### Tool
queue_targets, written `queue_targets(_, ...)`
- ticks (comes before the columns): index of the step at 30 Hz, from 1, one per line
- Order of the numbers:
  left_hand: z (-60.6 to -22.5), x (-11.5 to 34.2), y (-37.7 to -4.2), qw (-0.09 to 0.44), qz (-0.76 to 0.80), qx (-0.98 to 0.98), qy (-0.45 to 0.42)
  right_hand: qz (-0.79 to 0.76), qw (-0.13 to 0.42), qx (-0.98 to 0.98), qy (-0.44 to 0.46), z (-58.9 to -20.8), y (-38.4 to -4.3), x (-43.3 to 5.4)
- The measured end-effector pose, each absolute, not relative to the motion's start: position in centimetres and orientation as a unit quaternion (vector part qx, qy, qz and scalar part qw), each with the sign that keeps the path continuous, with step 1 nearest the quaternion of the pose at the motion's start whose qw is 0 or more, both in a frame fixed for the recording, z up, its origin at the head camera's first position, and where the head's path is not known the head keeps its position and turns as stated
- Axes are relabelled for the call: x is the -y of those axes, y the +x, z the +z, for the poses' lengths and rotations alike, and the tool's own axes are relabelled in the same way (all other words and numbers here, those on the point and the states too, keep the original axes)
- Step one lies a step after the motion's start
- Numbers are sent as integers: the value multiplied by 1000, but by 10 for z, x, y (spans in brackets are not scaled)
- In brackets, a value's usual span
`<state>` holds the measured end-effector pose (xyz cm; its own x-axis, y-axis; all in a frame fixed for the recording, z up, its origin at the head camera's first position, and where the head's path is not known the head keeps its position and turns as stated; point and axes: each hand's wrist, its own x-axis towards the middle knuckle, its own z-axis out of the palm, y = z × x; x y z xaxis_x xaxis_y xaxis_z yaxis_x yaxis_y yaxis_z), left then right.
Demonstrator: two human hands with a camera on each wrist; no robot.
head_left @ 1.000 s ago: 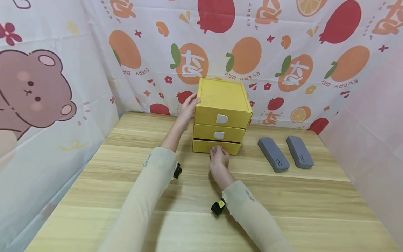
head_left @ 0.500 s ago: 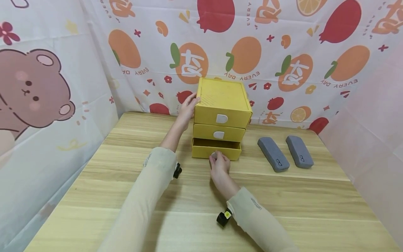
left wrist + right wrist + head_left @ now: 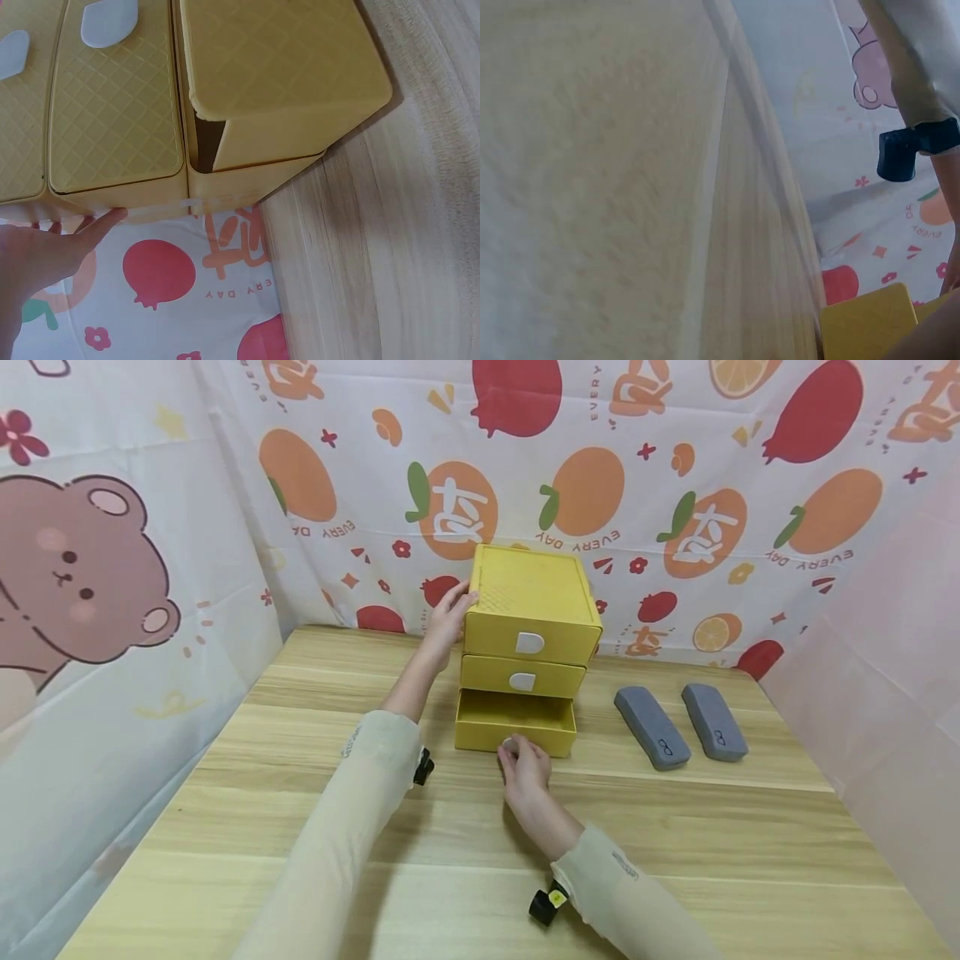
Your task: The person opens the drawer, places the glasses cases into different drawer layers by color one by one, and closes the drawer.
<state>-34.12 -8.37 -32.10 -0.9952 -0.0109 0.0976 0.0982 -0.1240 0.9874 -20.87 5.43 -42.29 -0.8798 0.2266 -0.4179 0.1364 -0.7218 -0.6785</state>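
While the left grip (image 3: 446,622) rests, fingers extended, against the yellow cabinet (image 3: 534,583) on the desk (image 3: 750,860), the right grip (image 3: 528,774) pinches the white handle (image 3: 511,745) of the open bottom drawer (image 3: 477,736).

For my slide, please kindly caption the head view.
Left hand touching a yellow cabinet, right hand pinching the white handle of its open bottom drawer; two grey cases at right.

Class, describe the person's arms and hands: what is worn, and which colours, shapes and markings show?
The long sleeves are pale cream, with dark lettering near the cuffs, too small to read. The left hand and right hand are gloveless. A black, blocky device sits near each cuff; the right one bears a yellow patch.
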Motion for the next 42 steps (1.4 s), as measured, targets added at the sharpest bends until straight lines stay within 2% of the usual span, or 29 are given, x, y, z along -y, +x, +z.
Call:
queue_targets(20, -319, 83, -338, 39, -751, 658, -31, 892, -25, 393, -222, -421, -180, -67)
queue_targets(42, -320, 84, -340, 38, -754, 655, -35, 891, -46, 398, -215, -420, -163, -66)
